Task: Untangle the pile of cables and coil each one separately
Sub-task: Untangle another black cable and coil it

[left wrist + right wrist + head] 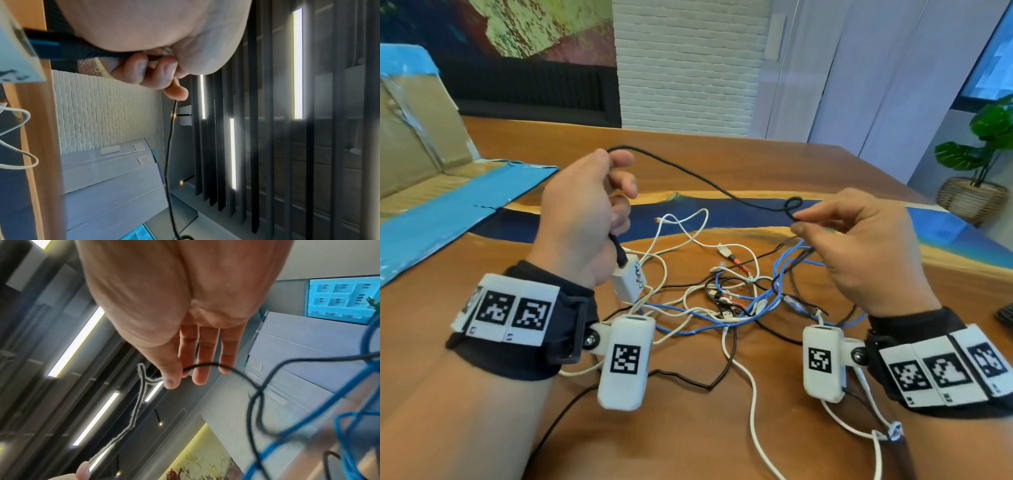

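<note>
The wooden table (722, 428) is carrying the cable pile (722, 301) — white, blue and black leads lying crossed. The black cable (688, 171) is hanging between the hands, looking light and limp. The left hand (582, 219) is clasping its plug end; the right hand (859, 246) is pinching beside a small loop — probably best taken near the plug.

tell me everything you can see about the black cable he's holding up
The black cable is thin, matte and looks braided. The left hand grips it, its thick black plug end sticking out below the fist near a white adapter. From there it arcs through the air above the table to the right hand, which pinches it beside a small loop. Past that it drops into the tangled pile.
</note>
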Motion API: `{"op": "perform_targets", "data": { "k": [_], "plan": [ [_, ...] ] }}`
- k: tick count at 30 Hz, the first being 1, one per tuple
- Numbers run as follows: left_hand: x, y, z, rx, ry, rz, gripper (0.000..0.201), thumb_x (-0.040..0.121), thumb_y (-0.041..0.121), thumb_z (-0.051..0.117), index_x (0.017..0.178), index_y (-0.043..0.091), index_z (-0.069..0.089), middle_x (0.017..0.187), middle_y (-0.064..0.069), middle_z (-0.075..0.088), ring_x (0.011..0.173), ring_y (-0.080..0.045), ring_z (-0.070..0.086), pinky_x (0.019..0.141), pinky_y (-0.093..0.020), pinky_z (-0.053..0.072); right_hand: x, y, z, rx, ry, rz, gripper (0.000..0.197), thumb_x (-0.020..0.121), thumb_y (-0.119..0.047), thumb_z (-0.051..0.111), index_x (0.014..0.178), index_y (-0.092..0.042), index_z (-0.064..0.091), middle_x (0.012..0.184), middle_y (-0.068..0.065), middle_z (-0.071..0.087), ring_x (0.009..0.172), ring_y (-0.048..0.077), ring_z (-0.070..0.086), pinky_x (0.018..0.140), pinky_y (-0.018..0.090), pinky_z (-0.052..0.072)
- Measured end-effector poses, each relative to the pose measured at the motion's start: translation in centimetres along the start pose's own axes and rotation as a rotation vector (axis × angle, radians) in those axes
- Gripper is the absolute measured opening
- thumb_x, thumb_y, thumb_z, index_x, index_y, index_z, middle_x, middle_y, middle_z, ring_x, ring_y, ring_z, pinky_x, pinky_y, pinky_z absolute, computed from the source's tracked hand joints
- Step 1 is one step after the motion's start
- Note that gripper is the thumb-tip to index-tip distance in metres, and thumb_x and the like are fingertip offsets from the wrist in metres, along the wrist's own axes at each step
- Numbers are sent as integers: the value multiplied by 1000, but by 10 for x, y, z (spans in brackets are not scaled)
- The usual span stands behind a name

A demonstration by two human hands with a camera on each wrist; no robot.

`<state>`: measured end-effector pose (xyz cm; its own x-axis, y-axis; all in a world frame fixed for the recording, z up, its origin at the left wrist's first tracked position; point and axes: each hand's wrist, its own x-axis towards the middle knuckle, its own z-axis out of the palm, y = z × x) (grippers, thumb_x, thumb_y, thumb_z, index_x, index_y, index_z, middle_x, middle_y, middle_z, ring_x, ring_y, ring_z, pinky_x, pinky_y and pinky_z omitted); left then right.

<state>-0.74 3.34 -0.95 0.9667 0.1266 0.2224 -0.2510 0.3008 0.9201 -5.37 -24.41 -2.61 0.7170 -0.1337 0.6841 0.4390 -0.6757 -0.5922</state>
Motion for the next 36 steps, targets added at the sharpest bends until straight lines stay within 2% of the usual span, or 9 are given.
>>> {"op": "perform_targets", "data": {
  "k": [8,11,16,21,24,29,31,33,36],
  "plan": [
    [6,1,-6,-90,46,-10,30,110,31,34,95,22,58,67,6,55,47,-9,30,44,-25,25,7,5,-15,55,410,-64,11,86,-12,75,89,-15,66,84,10,69,74,19,71,69,32,56],
    [3,-3,-1,-66,0,-13,30,110,29,35,95,20,59,66,6,54,46,-9,30,44,-25,25,10,28,-10,-64,389,24,11,88,-15,72,86,-18,62,86,8,67,74,13,63,68,19,49],
    [-6,-5,8,-4,-65,14,31,110,27,35,95,19,61,63,5,52,46,-9,29,44,-26,23,12,50,-10,-137,374,159,15,86,-15,73,82,-19,60,78,-11,60,75,2,56,77,29,49],
    [-8,-4,9,175,-184,22,35,110,27,37,94,17,66,54,5,40,46,-12,25,43,-30,19,6,21,-8,-109,-32,216,43,78,-9,79,108,-27,53,103,-7,60,95,10,59,82,24,47],
    [-14,-7,15,271,-322,-14,40,109,26,40,86,16,72,53,1,34,47,-16,20,47,-34,12,-6,-23,-4,16,-193,44,69,76,-5,68,132,-35,41,128,-9,55,77,1,57,64,16,44],
    [-27,-10,23,300,-563,-45,39,107,26,45,88,15,76,54,-2,31,49,-15,19,50,-35,10,-25,-48,29,260,-403,6,75,87,-11,65,150,-34,31,139,-9,56,126,10,57,93,33,49],
    [-32,-12,26,281,-634,-58,37,107,23,45,85,13,73,52,-2,30,48,-14,18,49,-34,9,-27,-44,40,335,-462,50,50,96,-12,65,140,-26,45,108,2,69,102,13,68,83,40,54],
    [-33,-13,26,286,-690,-86,36,107,23,43,84,12,69,51,-1,29,48,-16,14,47,-32,9,-26,-42,43,456,-519,107,15,99,-11,63,112,-15,57,82,26,56,68,26,63,65,46,56],
    [-32,-9,22,328,-739,-126,33,105,28,46,83,13,67,52,1,29,49,-16,14,46,-29,13,-24,-36,40,536,-514,144,9,94,-13,69,90,-20,64,63,22,37,43,19,43,42,34,45]
  ]
}}
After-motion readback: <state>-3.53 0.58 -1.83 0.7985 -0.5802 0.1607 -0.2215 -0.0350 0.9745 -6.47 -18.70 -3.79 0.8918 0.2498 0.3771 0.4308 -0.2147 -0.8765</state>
